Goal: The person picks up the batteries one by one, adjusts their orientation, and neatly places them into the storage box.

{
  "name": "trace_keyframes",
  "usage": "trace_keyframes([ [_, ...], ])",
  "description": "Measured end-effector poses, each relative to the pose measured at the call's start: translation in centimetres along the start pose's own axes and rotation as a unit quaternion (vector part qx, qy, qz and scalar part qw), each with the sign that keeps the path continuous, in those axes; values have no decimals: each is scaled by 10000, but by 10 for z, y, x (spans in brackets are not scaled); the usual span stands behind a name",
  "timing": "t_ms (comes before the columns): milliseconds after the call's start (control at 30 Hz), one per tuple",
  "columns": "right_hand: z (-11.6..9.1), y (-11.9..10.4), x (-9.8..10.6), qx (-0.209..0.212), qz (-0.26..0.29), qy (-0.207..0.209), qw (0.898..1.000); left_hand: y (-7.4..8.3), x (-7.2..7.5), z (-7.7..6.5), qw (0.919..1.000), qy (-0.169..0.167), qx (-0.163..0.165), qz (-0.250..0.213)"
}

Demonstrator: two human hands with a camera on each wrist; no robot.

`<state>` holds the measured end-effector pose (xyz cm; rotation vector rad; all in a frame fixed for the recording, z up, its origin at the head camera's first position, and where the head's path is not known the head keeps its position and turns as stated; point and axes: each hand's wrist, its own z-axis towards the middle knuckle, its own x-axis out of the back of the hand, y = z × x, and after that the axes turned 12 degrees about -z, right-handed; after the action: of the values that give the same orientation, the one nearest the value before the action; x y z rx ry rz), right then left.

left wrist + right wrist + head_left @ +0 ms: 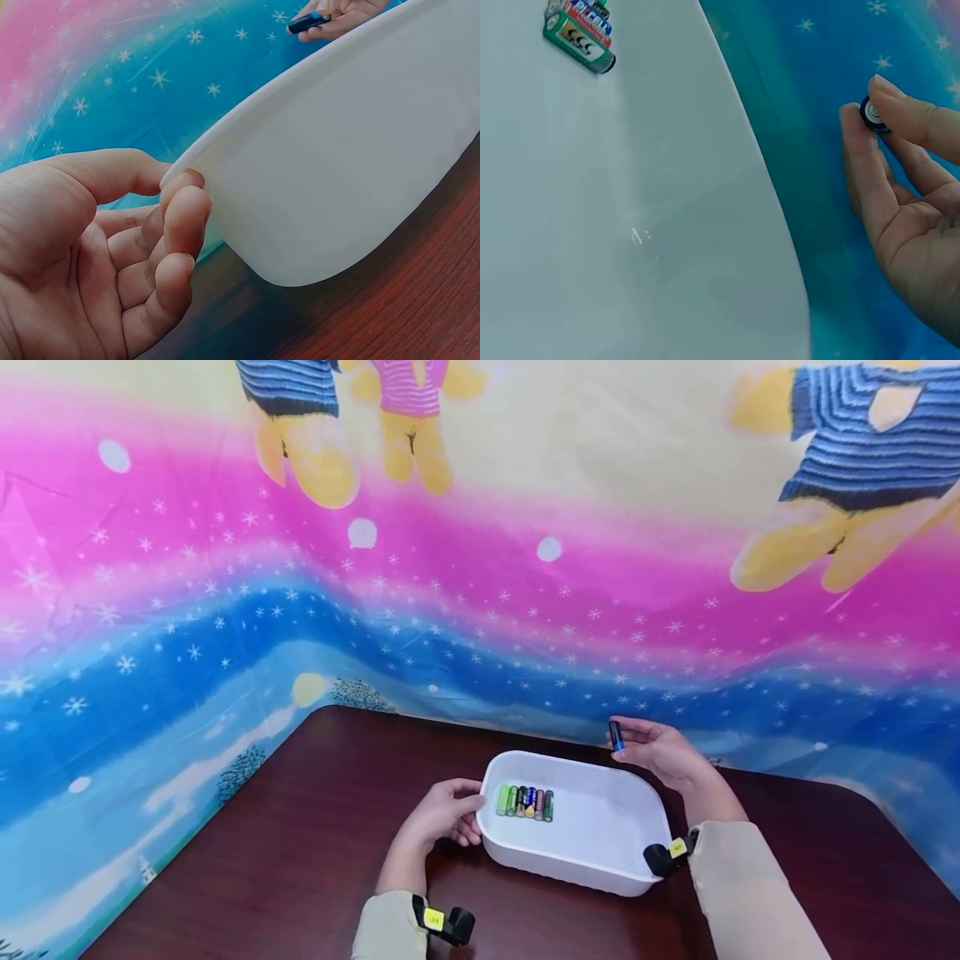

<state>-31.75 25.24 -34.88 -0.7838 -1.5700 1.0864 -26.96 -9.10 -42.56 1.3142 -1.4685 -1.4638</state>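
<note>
My left hand [441,814] grips the left end of a white plastic tub [600,814], thumb and fingers at its rim in the left wrist view. Above the tub's far right side, my right hand [667,758] pinches a dark battery with a blue end [616,737] between thumb and fingers. In the right wrist view this battery [872,114] shows its round end, outside the tub's edge. Inside the tub, toward the left, a row of several batteries [527,803] lies side by side, in light green, dark, blue-yellow, reddish and green.
The tub stands on a dark reddish-brown table [247,860]. Behind the table hangs a printed cloth [480,602] with snowflakes and bear figures, reaching down to its back edge. A black wrist camera [442,924] is strapped on the left sleeve, another [667,857] on the right.
</note>
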Motion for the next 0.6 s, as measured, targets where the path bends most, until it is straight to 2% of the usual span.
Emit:
trace_keyframes([
  [267,10,5,-8,254,214,185,9993,2,-3,-3,10000,17,-40,2],
  [400,12,5,-14,396,-19,176,9991,3,-4,-4,10000,0,-82,1],
  [600,14,1,-26,562,-447,-431,9965,4,-4,-4,9999,50,-126,9],
])
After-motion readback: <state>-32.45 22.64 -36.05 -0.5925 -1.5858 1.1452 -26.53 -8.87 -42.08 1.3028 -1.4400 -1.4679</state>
